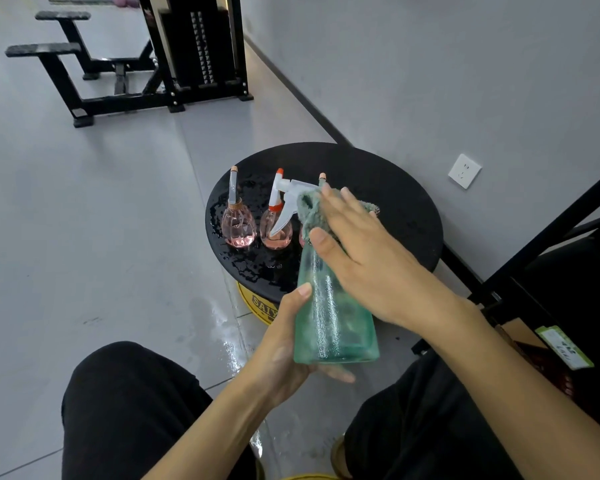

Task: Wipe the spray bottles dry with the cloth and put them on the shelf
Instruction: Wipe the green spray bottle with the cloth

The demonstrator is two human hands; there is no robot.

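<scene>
— Left hand [284, 344] holds the green spray bottle [329, 317] at its base: thumb up the near-left side, fingers under the bottom. As I see it from my station, this grip is firm and carries the whole weight.

— And the right one?

— My right hand [368, 258] lies over the cloth [309, 211] at the bottle's neck. The fingers are almost straight and the thumb sits on the shoulder, so cloth and neck are pinched between them.

— Where is the bottle?

— In the air above my knees, leaning away to the far left, in front of the black stool [395, 202].

— How will it handle?

— I judge it light and stiff, with little or no liquid inside. But the wall carries many drops, so it is slippery. I would hold it at the flat base and the neck, not at the white trigger [288, 199], which could press in.

— What is left?

— Two pink bottles [239, 226] stand wet on the stool, and a third is half hidden behind my hand. I think the black frame [551, 237] on the right is the shelf.
</scene>
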